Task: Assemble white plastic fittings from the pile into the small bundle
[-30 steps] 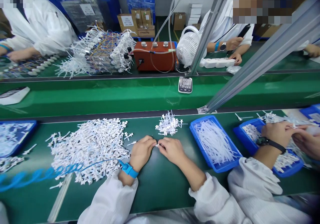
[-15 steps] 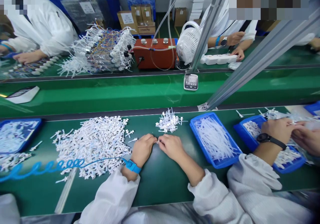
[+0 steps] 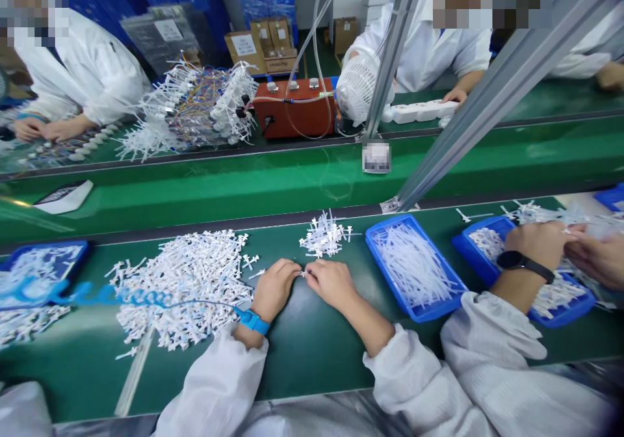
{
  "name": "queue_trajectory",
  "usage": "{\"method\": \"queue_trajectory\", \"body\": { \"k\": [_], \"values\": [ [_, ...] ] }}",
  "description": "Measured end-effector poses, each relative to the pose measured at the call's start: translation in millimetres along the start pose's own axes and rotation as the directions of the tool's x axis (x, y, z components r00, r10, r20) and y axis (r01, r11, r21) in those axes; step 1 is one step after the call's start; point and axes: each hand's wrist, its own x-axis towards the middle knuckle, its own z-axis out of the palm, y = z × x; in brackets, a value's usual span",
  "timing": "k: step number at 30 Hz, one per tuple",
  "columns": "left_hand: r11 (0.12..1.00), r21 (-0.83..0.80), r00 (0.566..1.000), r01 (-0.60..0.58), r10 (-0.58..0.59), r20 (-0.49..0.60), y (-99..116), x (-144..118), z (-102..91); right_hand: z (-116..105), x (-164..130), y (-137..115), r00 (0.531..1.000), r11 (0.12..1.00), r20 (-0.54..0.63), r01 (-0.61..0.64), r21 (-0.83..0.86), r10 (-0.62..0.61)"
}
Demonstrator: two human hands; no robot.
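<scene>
My left hand point(image 3: 275, 289), with a blue wrist strap point(image 3: 253, 321), and my right hand point(image 3: 332, 283) meet fingertip to fingertip above the green table. Both are closed in a pinch on a small white plastic piece point(image 3: 303, 273), mostly covered by the fingers. A large heap of white plastic fittings with short tubes point(image 3: 190, 287) spreads to the left of my left hand. Just beyond my fingers lies a smaller pile of similar fittings point(image 3: 325, 235). A blue tray point(image 3: 455, 300) of translucent thin tubes stands to the right of my right hand.
A coiled blue cord point(image 3: 92, 294) runs from the strap leftward over the heap. At right, a co-worker's hands point(image 3: 536, 248) work above another blue tray point(image 3: 570, 320). A metal post point(image 3: 439, 144) slants up from the table's back edge. Co-workers sit across the green divider point(image 3: 219, 190).
The view has shifted slightly. My hands keep their pinch at nearly the same spot. Across the table, the co-worker at right has lowered one arm and reached toward the white fan.
</scene>
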Motion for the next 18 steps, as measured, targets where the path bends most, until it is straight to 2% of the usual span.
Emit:
{"method": "queue_trajectory", "body": {
  "k": [5,18],
  "values": [
    [0.998,0.058,0.999,0.013,-0.016,0.052,4.3,3.5,-2.0,1.1,0.0,-0.6,1.000,1.000,-0.011,0.002,-0.018,-0.002],
    [0.986,0.167,0.995,0.005,-0.021,0.096,11.7,7.3,-4.0,0.5,-2.6,-1.5,1.000,1.000,-0.004,-0.001,-0.021,0.001]
  ]
}}
